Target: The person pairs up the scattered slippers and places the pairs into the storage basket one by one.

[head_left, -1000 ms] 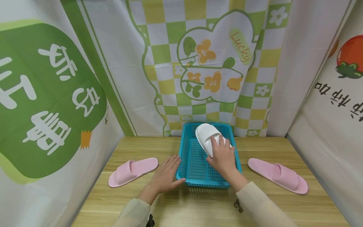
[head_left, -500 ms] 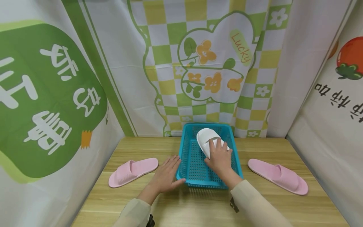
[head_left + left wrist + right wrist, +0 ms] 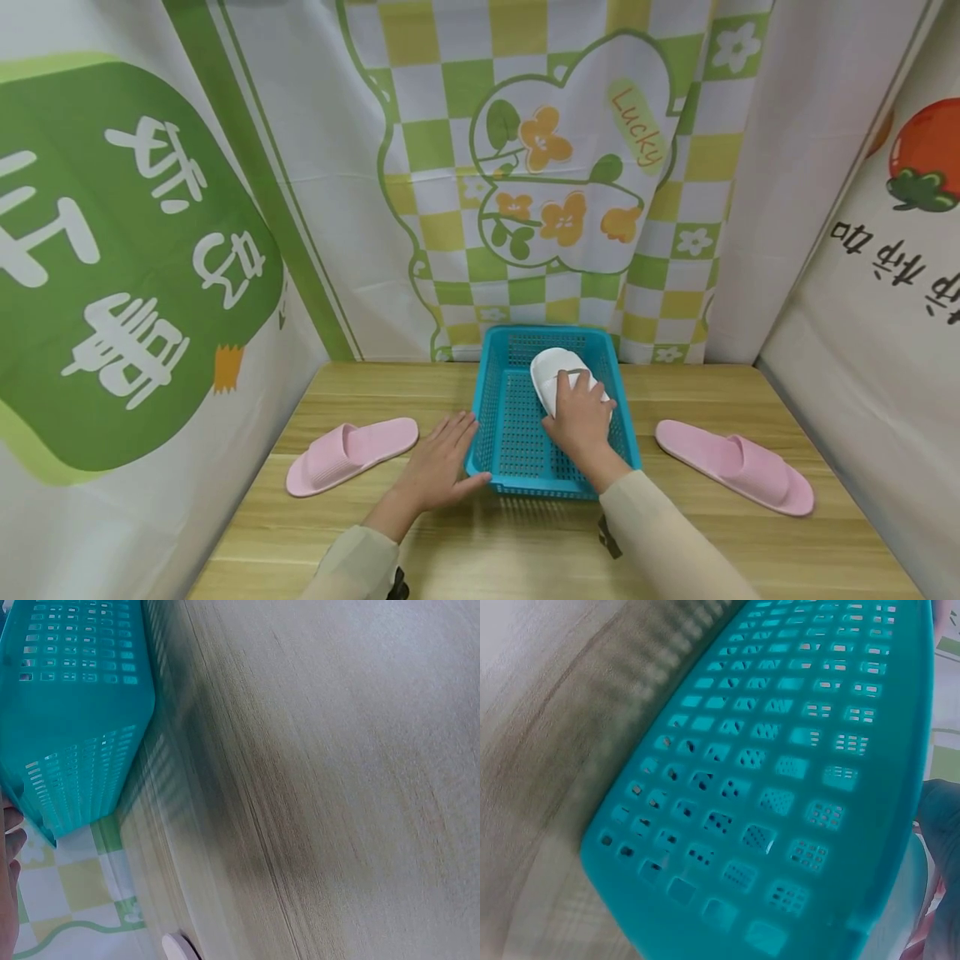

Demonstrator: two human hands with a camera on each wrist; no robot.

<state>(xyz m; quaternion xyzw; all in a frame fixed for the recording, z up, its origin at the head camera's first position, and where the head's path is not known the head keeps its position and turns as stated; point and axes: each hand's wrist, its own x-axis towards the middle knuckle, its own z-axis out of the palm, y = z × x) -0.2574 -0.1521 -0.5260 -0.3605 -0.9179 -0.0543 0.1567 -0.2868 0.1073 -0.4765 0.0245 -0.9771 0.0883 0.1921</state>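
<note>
- Left pink slipper (image 3: pixel 351 455): lies sole down on the table (image 3: pixel 525 550), near the basket's left side, plain end angled towards it. No hand on it; its position leaves the basket's mouth unobstructed.
- Left hand (image 3: pixel 438 471): fingers straight, lightly spread, grasping nothing. Fingertips and thumb rest at the left rim, near the front corner. Judged to be a steadying contact, keeping the basket from sliding, rather than a lift.
- Basket (image 3: pixel 543 485): upright on the table, towards the rear edge and just before the checked cloth (image 3: pixel 420 179). Its mouth faces up, which lets the right hand reach in from above. Left portion of the floor shows bare mesh.
- White slipper (image 3: pixel 557 371): located within the basket's right half, set aslant, plain end to the rear. Whether its sole meets the floor cannot be told; hand and strap hide it.
- Right hand (image 3: pixel 583 421): clamped on the white slipper, fingers over the strap, thumb at the side. The strap probably gives the firmest purchase. The two hands are apart.
- Right pink slipper (image 3: pixel 738 467): sole down on the table, right of the basket and well apart from the other pink one, plain end towards the basket. Untouched.
</note>
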